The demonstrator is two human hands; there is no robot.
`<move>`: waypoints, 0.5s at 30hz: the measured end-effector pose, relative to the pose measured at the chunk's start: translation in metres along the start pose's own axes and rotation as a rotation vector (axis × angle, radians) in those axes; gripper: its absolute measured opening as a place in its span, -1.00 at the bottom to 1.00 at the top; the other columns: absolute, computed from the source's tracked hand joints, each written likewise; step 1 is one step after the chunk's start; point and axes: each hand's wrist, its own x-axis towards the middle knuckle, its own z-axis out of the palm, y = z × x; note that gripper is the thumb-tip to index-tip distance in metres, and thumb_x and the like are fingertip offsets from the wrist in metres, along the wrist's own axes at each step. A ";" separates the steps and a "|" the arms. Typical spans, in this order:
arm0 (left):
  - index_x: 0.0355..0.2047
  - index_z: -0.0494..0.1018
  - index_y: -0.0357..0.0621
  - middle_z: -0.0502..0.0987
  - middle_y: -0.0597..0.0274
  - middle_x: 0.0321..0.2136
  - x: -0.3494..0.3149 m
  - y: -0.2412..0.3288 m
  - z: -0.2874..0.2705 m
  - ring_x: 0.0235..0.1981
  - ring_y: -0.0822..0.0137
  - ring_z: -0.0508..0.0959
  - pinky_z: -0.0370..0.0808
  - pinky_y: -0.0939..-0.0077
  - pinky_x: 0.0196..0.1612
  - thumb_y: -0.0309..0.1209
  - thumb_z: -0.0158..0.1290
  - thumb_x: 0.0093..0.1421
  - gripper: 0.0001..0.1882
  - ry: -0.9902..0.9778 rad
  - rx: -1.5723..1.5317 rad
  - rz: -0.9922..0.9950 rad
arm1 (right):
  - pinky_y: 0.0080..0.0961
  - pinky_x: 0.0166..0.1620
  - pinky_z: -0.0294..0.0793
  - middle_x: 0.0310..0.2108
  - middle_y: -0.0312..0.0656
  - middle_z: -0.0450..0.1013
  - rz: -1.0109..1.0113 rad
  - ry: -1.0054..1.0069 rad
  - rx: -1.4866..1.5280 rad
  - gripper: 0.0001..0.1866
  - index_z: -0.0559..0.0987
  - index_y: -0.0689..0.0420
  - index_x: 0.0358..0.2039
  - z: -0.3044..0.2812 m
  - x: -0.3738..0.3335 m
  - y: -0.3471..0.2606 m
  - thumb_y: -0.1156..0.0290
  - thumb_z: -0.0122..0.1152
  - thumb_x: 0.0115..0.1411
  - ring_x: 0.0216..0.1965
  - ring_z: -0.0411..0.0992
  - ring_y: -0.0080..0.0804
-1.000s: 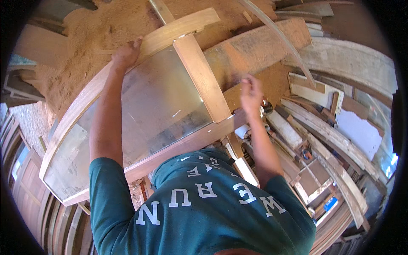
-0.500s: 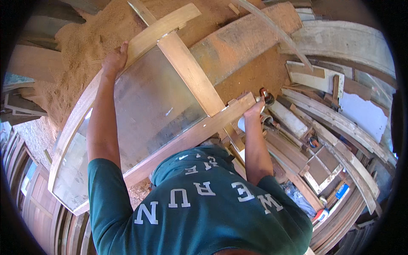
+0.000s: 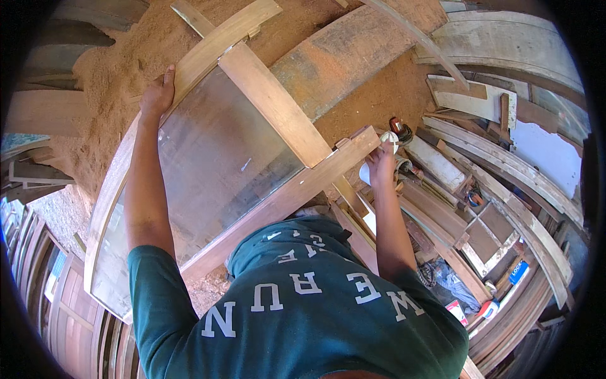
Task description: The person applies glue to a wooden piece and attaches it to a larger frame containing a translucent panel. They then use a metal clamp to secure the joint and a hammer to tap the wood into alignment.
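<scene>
A large wooden frame point(image 3: 281, 104) lies tilted across my front, with two long rails and a crosspiece joining them. The far rail point(image 3: 221, 41) is gripped at its outer edge by my left hand point(image 3: 158, 93), the thumb on top and the other fingers out of sight. My right hand point(image 3: 381, 165) is closed at the right end of the near rail point(image 3: 284, 196); part of its grip is hidden. Between the rails shows a flat grey sheet point(image 3: 221, 139), smeared with dust. Whether it is fixed to the frame, I cannot tell.
Sawdust point(image 3: 120, 57) heaps at the far left. A wide board point(image 3: 360, 57) lies beyond the frame. Just past my right hand are a red and black power tool point(image 3: 399, 128) and a white container point(image 3: 365, 174). Stacked planks point(image 3: 505, 170) crowd the right side.
The frame's rails sit slightly higher and further left in view, while the background has also shifted a little. My right hand is a bit lower against the near rail's end; my left hand keeps its grip.
</scene>
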 end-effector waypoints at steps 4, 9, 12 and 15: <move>0.25 0.38 -0.27 0.43 -0.42 0.12 -0.002 0.004 -0.008 0.24 -0.21 0.40 0.26 0.05 0.30 0.49 -0.40 0.23 0.07 -0.074 -0.005 0.049 | -0.60 -0.34 0.44 -0.43 -0.30 0.55 0.188 -0.483 -0.689 -0.74 0.58 0.13 -0.13 -0.057 -0.081 0.019 0.21 0.11 0.40 -0.43 0.49 -0.57; 0.25 0.31 -0.48 0.38 -0.47 0.16 0.001 0.008 -0.008 0.29 -0.18 0.35 0.21 0.15 0.35 0.58 -0.34 0.13 0.23 -0.066 -0.060 0.086 | -0.36 0.02 0.52 -0.04 -0.13 0.51 0.309 -0.752 -0.391 -0.52 0.42 0.17 0.13 -0.014 -0.157 0.098 0.24 0.29 0.29 -0.03 0.48 -0.32; 0.26 0.29 -0.48 0.38 -0.45 0.18 0.004 0.005 -0.006 0.31 -0.16 0.33 0.21 0.16 0.35 0.57 -0.32 0.13 0.22 -0.063 -0.084 0.089 | -0.18 0.14 0.44 0.04 -0.12 0.47 0.532 -0.652 0.084 -0.47 0.38 0.14 0.18 0.011 -0.149 0.122 0.30 0.31 0.26 0.10 0.41 -0.24; 0.25 0.31 -0.48 0.38 -0.45 0.17 0.001 0.005 -0.011 0.30 -0.17 0.34 0.22 0.14 0.35 0.57 -0.32 0.14 0.22 -0.095 -0.035 0.080 | -0.08 0.18 0.39 0.02 -0.15 0.48 0.599 -0.575 0.361 -0.50 0.42 0.11 0.14 0.024 -0.139 0.131 0.37 0.34 0.20 0.12 0.40 -0.22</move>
